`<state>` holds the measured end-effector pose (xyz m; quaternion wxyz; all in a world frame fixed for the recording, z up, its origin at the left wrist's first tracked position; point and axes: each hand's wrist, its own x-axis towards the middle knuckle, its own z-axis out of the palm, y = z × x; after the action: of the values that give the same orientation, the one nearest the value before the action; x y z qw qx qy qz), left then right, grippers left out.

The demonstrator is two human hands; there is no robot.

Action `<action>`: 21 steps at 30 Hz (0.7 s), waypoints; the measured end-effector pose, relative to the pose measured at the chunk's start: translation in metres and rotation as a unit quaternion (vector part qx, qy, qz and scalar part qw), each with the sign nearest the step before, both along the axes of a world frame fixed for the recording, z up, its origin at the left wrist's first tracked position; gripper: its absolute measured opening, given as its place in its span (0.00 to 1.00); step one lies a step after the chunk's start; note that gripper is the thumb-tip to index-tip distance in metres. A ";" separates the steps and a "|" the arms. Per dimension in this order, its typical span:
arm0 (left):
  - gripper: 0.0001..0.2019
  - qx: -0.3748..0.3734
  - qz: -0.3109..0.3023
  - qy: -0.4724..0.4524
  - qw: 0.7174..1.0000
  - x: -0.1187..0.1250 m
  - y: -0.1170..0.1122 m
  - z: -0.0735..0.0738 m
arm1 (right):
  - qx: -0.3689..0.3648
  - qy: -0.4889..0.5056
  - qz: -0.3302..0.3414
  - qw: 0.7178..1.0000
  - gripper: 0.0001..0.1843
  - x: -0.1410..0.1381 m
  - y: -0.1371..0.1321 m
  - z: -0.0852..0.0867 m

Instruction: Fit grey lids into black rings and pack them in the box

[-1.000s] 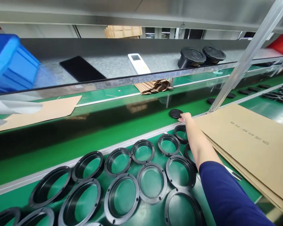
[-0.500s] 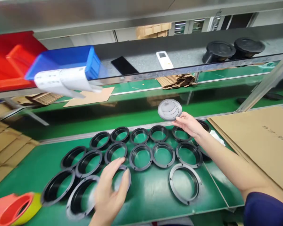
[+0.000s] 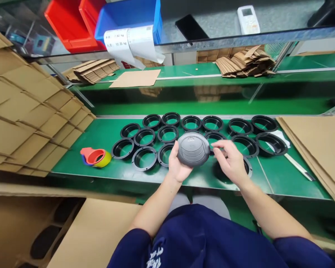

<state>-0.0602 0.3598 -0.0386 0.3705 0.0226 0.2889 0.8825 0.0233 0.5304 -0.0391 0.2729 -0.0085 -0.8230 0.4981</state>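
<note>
My left hand (image 3: 178, 163) is wrapped around the left edge of a grey round air vent (image 3: 194, 149), whose slatted face is turned up toward me. Just off the vent's right edge, my right hand (image 3: 230, 160) has its fingers curled in and the thumb close to the fingertips; anything between them is too small to make out. Around and behind both hands, several black flanged rings (image 3: 144, 158) stand in rows on the green worktop (image 3: 167, 178). One more ring (image 3: 248, 166) is partly hidden behind my right hand.
A tape roll with a red and yellow holder (image 3: 96, 157) sits at the left, near stacked cardboard (image 3: 30, 119). Above are red (image 3: 69, 22) and blue bins (image 3: 128, 18), a phone (image 3: 191, 28) and a white remote (image 3: 248, 19). At right lie a pale-handled tool (image 3: 299, 166) and cardboard sheets (image 3: 318, 145).
The vent has come down from my raised right hand into my left hand. My right hand has lowered beside it, and the view has tilted down and left.
</note>
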 end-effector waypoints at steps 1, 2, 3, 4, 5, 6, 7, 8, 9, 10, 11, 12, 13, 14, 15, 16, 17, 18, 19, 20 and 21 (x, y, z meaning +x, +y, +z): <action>0.28 -0.004 -0.007 -0.005 1.000 0.003 -0.006 -0.001 | 0.078 0.040 -0.010 0.996 0.17 -0.002 0.000 0.002; 0.28 -0.009 -0.016 -0.010 1.000 0.006 -0.010 -0.001 | 0.138 0.061 0.001 0.989 0.17 -0.004 0.000 0.003; 0.29 -0.014 -0.023 -0.014 1.000 0.009 -0.013 -0.002 | 0.181 0.067 0.023 0.981 0.18 -0.007 -0.001 0.003; 0.29 -0.020 -0.027 -0.018 0.999 0.012 -0.016 -0.002 | 0.208 0.065 0.042 0.975 0.19 -0.009 -0.002 0.002; 0.30 -0.025 -0.029 -0.021 0.999 0.015 -0.017 -0.003 | 0.225 0.064 0.052 0.971 0.19 -0.011 -0.004 0.000; 0.31 -0.029 -0.031 -0.021 0.999 0.017 -0.018 -0.004 | 0.235 0.061 0.055 0.968 0.20 -0.012 -0.005 -0.002; 0.30 -0.031 -0.029 -0.015 0.999 0.020 -0.018 -0.005 | 0.241 0.057 0.057 0.967 0.21 -0.012 -0.006 -0.005; 0.29 -0.032 -0.028 -0.008 0.999 0.023 -0.018 -0.007 | 0.241 0.051 0.059 0.967 0.22 -0.012 -0.007 -0.008; 0.28 -0.031 -0.027 0.001 0.999 0.025 -0.016 -0.009 | 0.237 0.043 0.063 0.969 0.23 -0.011 -0.007 -0.010; 0.26 -0.028 -0.030 0.007 0.999 0.028 -0.014 -0.010 | 0.227 0.035 0.068 0.971 0.25 -0.010 -0.006 -0.011; 0.26 -0.024 -0.035 0.008 0.999 0.030 -0.012 -0.011 | 0.214 0.027 0.073 0.974 0.27 -0.007 -0.005 -0.011; 0.26 -0.019 -0.040 0.006 0.999 0.032 -0.009 -0.012 | 0.196 0.021 0.078 0.977 0.29 -0.005 -0.002 -0.011; 0.26 -0.014 -0.047 -0.001 0.999 0.033 -0.005 -0.013 | 0.172 0.017 0.084 0.981 0.29 -0.002 0.001 -0.009; 0.27 -0.008 -0.056 -0.008 0.998 0.034 -0.001 -0.013 | 0.146 0.014 0.088 0.985 0.29 0.002 0.005 -0.008; 0.28 -0.004 -0.066 -0.015 0.998 0.034 0.002 -0.012 | 0.118 0.013 0.086 0.989 0.28 0.006 0.009 -0.007; 0.28 0.000 -0.079 -0.023 0.997 0.034 0.006 -0.012 | 0.094 0.015 0.078 0.992 0.27 0.011 0.014 -0.006; 0.29 0.001 -0.094 -0.031 0.995 0.033 0.009 -0.011 | 0.074 0.017 0.066 0.995 0.26 0.015 0.018 -0.006; 0.30 0.000 -0.108 -0.039 0.993 0.032 0.013 -0.011 | 0.062 0.019 0.051 0.997 0.25 0.020 0.023 -0.007; 0.31 -0.002 -0.119 -0.045 0.992 0.031 0.016 -0.010 | 0.057 0.020 0.037 0.997 0.25 0.025 0.027 -0.008; 0.31 -0.005 -0.124 -0.050 0.991 0.030 0.020 -0.010 | 0.056 0.019 0.026 0.998 0.25 0.029 0.031 -0.010; 0.31 -0.008 -0.127 -0.054 0.990 0.030 0.023 -0.010 | 0.058 0.018 0.019 0.998 0.25 0.033 0.034 -0.012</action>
<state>-0.0305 0.3828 -0.0483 0.4943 0.0087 0.2702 0.8262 0.0560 0.5642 -0.0513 0.2781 0.0317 -0.8458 0.4543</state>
